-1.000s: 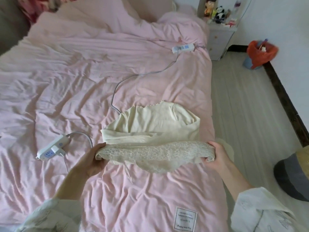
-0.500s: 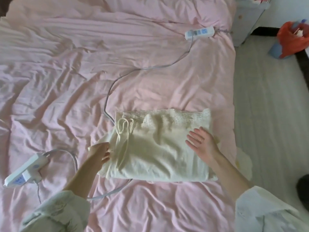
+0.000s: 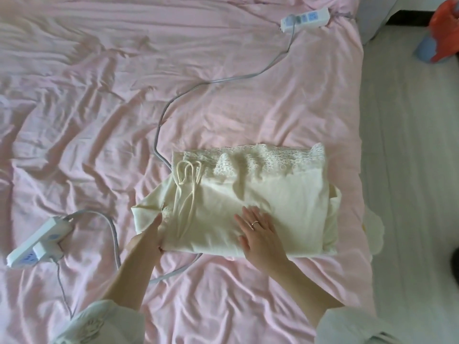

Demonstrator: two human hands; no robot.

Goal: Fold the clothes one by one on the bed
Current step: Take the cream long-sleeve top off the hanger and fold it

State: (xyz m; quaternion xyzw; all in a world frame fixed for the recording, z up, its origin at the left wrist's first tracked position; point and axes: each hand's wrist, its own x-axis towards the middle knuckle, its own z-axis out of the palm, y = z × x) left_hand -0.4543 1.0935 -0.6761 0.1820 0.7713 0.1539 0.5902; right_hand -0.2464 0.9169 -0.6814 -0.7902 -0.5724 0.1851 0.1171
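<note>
Garment (image 3: pixel 268 194) lies folded, long axis left-right.

A white power strip (image 3: pixel 37 247) lies left, another power strip (image 3: pixel 306 18) far right, an orange bag (image 3: pixel 444 28) on the floor.

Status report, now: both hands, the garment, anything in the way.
Right hand flat on cream garment, grip open. Left hand at its left edge, grip unclear. Garment folded on pink bed. Grey cable runs underneath it.
</note>
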